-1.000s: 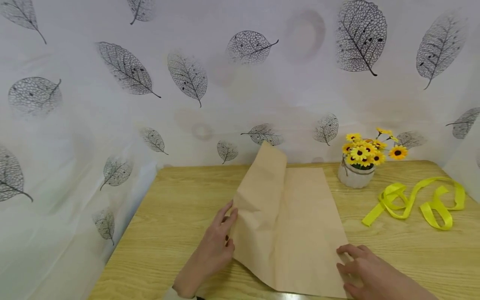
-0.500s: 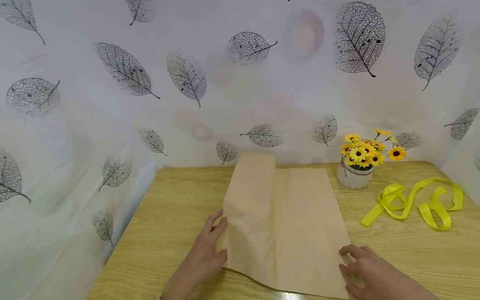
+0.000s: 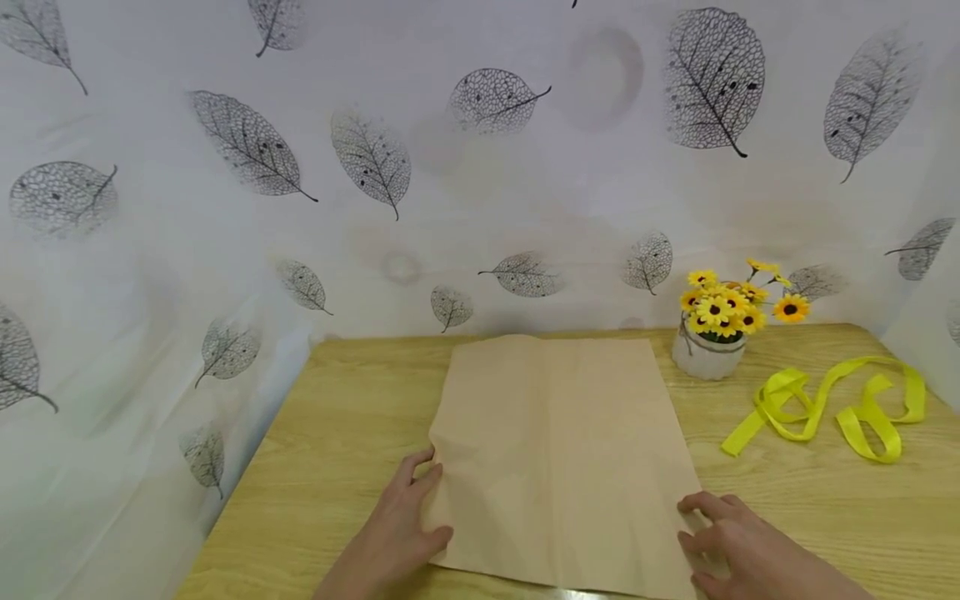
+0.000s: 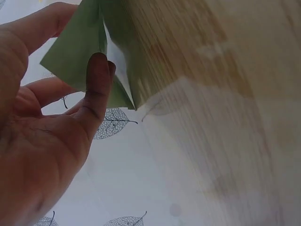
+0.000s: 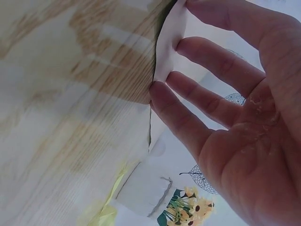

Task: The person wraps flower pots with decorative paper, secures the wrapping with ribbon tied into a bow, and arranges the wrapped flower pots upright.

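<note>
A sheet of brown wrapping paper [image 3: 555, 467] lies spread on the wooden table in the head view, with a crease running down its middle. My left hand [image 3: 393, 525] pinches its left edge between thumb and fingers. In the left wrist view the thumb [image 4: 98, 87] rests against the paper's green underside [image 4: 70, 52], with other fingers behind it. At the sheet's lower right edge is my right hand [image 3: 738, 546], fingers loosely bent. The right wrist view shows the fingertips [image 5: 160, 89] touching that edge, which lifts slightly there.
A pale pot of yellow flowers [image 3: 708, 354] stands just beyond the sheet's far right corner. Loops of yellow ribbon [image 3: 877, 417] lie on the wooden table [image 3: 337, 417] at right. Behind rises a white leaf-printed backdrop [image 3: 480, 183].
My left hand has drawn the paper's left half leftward and down, so the raised far flap has unfolded nearly flat onto the table. The right hand has stayed at the right edge.
</note>
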Demonstrator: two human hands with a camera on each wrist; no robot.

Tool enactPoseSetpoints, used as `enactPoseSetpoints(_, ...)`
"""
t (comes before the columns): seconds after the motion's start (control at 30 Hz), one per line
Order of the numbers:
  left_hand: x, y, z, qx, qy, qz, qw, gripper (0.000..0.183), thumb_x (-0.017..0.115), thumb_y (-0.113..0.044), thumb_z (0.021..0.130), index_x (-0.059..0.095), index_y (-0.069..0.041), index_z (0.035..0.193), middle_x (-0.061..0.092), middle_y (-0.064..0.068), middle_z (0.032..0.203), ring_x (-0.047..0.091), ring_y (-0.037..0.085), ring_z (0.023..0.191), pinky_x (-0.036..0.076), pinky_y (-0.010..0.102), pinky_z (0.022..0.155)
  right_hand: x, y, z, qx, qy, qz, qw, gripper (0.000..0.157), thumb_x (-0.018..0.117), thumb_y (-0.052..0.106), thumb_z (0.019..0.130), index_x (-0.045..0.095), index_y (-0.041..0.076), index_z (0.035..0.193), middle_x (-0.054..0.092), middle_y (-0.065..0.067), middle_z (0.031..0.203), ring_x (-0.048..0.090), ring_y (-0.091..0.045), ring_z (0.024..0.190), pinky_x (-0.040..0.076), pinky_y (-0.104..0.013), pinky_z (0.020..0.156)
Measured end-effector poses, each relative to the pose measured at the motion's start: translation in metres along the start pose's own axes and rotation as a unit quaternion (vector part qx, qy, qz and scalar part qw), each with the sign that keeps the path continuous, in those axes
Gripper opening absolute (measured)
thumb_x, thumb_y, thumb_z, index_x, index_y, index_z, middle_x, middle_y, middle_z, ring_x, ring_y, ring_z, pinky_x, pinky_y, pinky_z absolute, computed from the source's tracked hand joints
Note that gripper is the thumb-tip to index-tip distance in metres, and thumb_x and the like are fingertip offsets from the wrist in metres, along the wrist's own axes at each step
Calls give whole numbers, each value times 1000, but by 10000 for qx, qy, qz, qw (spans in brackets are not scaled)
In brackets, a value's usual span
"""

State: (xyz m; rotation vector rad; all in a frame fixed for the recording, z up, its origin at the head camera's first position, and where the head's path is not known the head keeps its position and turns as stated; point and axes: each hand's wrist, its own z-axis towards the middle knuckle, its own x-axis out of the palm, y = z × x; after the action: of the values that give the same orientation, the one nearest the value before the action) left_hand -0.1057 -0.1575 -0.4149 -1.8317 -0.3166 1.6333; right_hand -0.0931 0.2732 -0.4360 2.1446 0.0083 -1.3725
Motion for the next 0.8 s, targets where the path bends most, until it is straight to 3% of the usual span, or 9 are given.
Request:
enactPoseSetpoints(0.1, 0, 3, -2, -42, 54, 40, 10000, 74, 80, -15, 76, 54, 7, 142, 38, 17, 154, 56, 33, 125, 54, 47, 94, 1, -1, 1, -48, -6, -20, 10000, 21, 82, 33, 85, 81, 19, 101, 60, -6, 128, 58, -29, 104, 57, -37, 79)
enactPoseSetpoints(0.37, 1, 8, -6, 24, 7, 360, 9993, 74, 80, -20, 71, 59, 4, 138, 45, 19, 149, 58, 34, 125, 54, 49, 97, 1, -3, 1, -12, 45, 43, 10000, 20, 83, 32, 84, 81, 21, 101, 60, -7, 129, 57, -31, 104, 57, -46, 82)
enactPoseSetpoints(0.8, 0, 13, -4, -36, 181, 334, 9993, 74, 81, -21, 72, 59, 6, 137, 42, 24, 150, 57, 38, 126, 53, 53, 97, -1, -2, 3, 75, 135, 137, 9998, 22, 82, 30, 85, 82, 17, 103, 60, -9, 131, 57, -33, 109, 57, -50, 84)
